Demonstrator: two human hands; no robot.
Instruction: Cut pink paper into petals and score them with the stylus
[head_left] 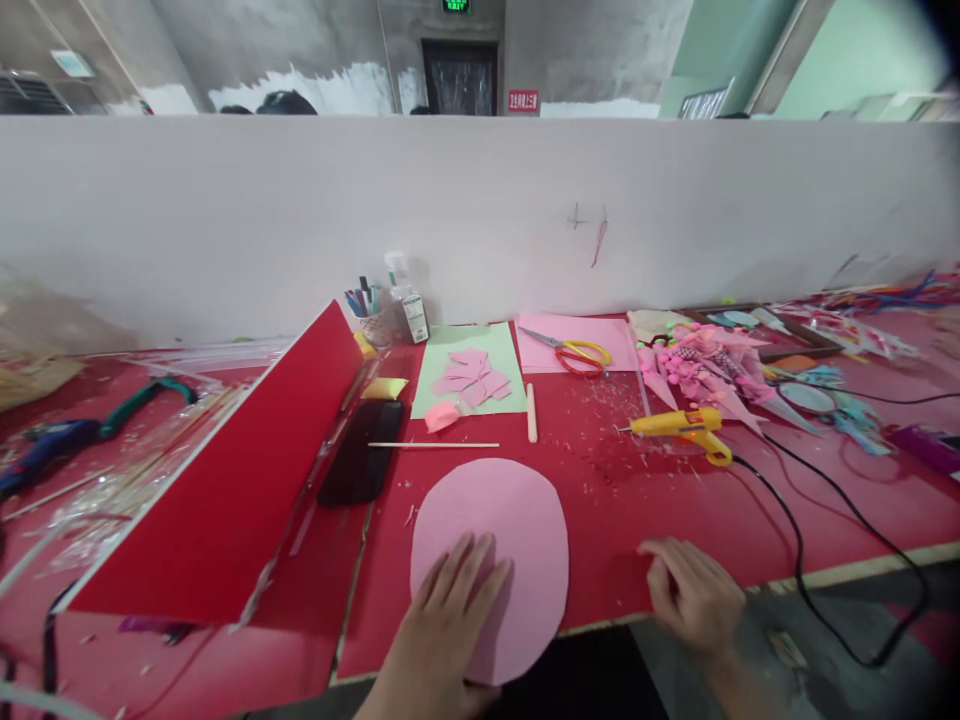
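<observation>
A round piece of pink paper (525, 530) lies flat at the table's front edge, its lower rim reaching past that edge. My left hand (457, 600) rests on the paper's lower left with its fingers spread. To the right, apart from the paper, my right hand (694, 600) is at the table edge. Its fingers are loosely bent, the thumb sits a little away from them, and nothing shows in them. Just beyond the paper lie a thin wooden stick (435, 445) and a short pale rod (532, 413).
A yellow glue gun (679, 425) with a black cord lies at right. Scissors (566, 350), pink scraps (472, 375) on a green sheet (506, 345) and pink cone-shaped pieces (705, 360) lie farther back. A tilted red board (247, 480) and black phone (364, 450) are at left.
</observation>
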